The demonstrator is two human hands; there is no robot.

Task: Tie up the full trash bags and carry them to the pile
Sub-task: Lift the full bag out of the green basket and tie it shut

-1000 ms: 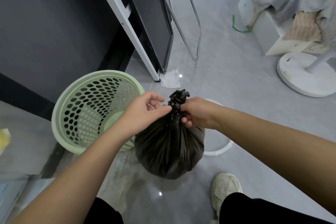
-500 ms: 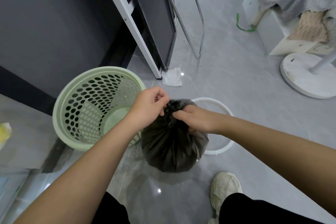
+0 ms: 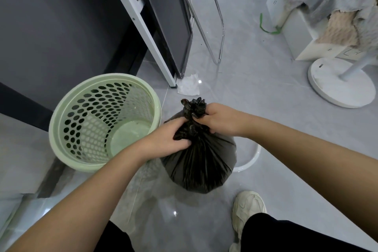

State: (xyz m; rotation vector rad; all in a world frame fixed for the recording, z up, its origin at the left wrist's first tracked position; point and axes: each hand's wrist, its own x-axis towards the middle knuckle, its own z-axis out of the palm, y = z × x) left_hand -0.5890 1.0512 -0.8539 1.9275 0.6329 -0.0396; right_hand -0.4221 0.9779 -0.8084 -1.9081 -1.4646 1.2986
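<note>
A full black trash bag (image 3: 201, 163) stands on the grey floor, its top gathered into a twisted neck. My right hand (image 3: 218, 119) grips the bunched top of the neck, with the loose ends sticking out above the fingers. My left hand (image 3: 169, 139) clasps the neck lower down, fingers curled round the plastic just above the bulge. The bag sits right of a pale green perforated basket (image 3: 61, 129) that holds nothing.
A white ring (image 3: 250, 158) lies on the floor behind the bag. A crumpled tissue (image 3: 189, 87) lies by a white frame leg (image 3: 141, 26). A round white stand base (image 3: 325, 90) and blanket-covered boxes (image 3: 302, 32) are at the right. My shoe (image 3: 248, 207) is below the bag.
The right hand has pulled the bag's bunched top upward out of the neck, and the left hand has slid down to clasp the neck below it.
</note>
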